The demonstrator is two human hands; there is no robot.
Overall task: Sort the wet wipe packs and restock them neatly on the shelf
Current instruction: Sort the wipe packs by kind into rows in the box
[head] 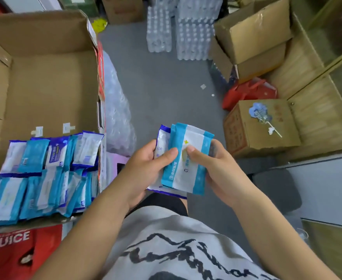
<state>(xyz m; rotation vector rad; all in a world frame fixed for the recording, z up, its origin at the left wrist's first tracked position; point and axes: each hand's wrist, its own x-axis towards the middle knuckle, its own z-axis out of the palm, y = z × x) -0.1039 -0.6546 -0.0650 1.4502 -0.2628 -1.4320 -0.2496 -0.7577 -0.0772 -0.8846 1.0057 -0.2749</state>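
Both hands meet at mid-frame over the lap. Left hand (146,164): thumb pressed on top of the teal pack (188,158), fingers curled under the stack. Right hand (216,168): thumb also on the teal pack, fingers wrapped beneath its right edge. Both are grasping, neither released.

Under the teal pack lies at least one blue pack (163,138), fanned out to the upper left, with a blue edge also showing below. How many packs are in the stack I cannot tell.

To the left is an open box (45,77). Its near part holds rows of packs (45,174), teal and blue mixed, some upright, some leaning. The far half shows bare cardboard. No shelf can be picked out with certainty.

Judgement: sorting is under way, restocking not begun.

Risks:
- The stack is held by thumb pressure only. The film looks slick, so the blue pack could slide out onto the floor (162,81) if one thumb lifts.
- The two colours in the box overlap, so a pack dropped in carelessly could land in the wrong group.
- The leaning rows could topple if nudged by the left forearm.
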